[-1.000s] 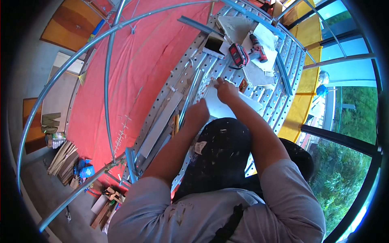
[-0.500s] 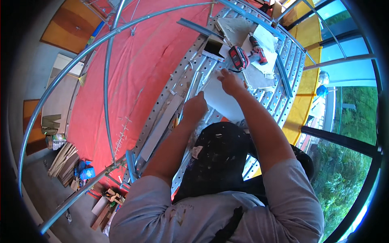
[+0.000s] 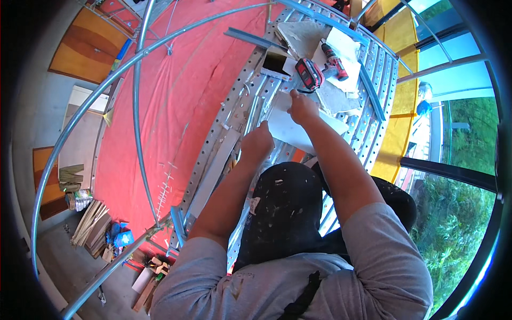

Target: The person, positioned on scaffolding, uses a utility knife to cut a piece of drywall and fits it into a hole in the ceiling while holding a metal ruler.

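A pale, flat piece of board (image 3: 292, 128), looking like plasterboard, is tilted between my hands above the metal platform. My left hand (image 3: 258, 143) is closed at its left edge, thumb uppermost. Along the far edge, my right hand (image 3: 304, 108) is closed on the board, fingers curled. Just beyond my right hand, a red and black cordless drill (image 3: 335, 64) lies on broken board pieces (image 3: 300, 37). The drill's battery end (image 3: 310, 74) points toward me. Left of it stands a small open box (image 3: 277, 62).
The perforated metal platform (image 3: 376, 69) carries a grey metal channel (image 3: 372, 92) and another channel (image 3: 250, 37) at its left edge. Curved scaffold tubes (image 3: 137, 106) pass on the left before red sheeting (image 3: 176, 96). Timber offcuts (image 3: 90, 224) lie below. Yellow sheeting (image 3: 402, 101) hangs beside windows.
The board has turned and tilted in my hands, its right end swinging outward to show past my right forearm. My view has shifted slightly; the drill stays in place.
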`<state>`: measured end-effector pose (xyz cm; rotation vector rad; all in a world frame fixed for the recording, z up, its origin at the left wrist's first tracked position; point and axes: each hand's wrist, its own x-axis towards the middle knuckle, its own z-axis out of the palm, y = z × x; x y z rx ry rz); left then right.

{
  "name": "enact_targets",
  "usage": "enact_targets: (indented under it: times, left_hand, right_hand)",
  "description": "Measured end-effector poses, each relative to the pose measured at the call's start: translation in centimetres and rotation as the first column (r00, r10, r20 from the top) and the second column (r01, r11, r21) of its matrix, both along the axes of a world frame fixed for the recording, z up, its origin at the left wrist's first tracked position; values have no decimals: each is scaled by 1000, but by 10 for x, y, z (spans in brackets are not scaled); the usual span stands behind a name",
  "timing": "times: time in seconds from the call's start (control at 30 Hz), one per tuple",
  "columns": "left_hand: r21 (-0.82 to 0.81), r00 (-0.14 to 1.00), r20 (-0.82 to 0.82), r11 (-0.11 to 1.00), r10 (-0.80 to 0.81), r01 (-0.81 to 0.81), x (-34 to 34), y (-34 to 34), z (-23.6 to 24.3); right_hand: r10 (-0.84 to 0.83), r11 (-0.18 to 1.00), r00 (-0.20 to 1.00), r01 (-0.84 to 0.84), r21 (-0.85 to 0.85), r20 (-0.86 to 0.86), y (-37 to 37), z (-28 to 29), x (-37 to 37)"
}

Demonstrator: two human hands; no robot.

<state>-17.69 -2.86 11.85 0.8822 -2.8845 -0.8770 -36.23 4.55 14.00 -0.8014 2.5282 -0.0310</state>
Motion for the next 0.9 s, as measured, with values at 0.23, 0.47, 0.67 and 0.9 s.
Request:
enact_targets:
  times: [0.23, 0.47, 0.67, 0.9]
  left_hand:
    - [4, 999, 28, 999, -41, 41, -29, -6, 4]
    - [-1, 995, 56, 997, -78, 78, -6, 0, 7]
    - [14, 997, -80, 1000, -8, 9, -40, -18, -5]
    - [35, 996, 72, 998, -49, 47, 2, 0, 2]
  right_hand:
    - [-6, 1000, 999, 5, -24, -31, 1, -5, -3]
    - [19, 999, 997, -17, 31, -73, 6, -7, -3]
    - [24, 999, 997, -27, -45, -67, -4, -5, 11]
    - [6, 1000, 998, -6, 3, -65, 9, -15, 5]
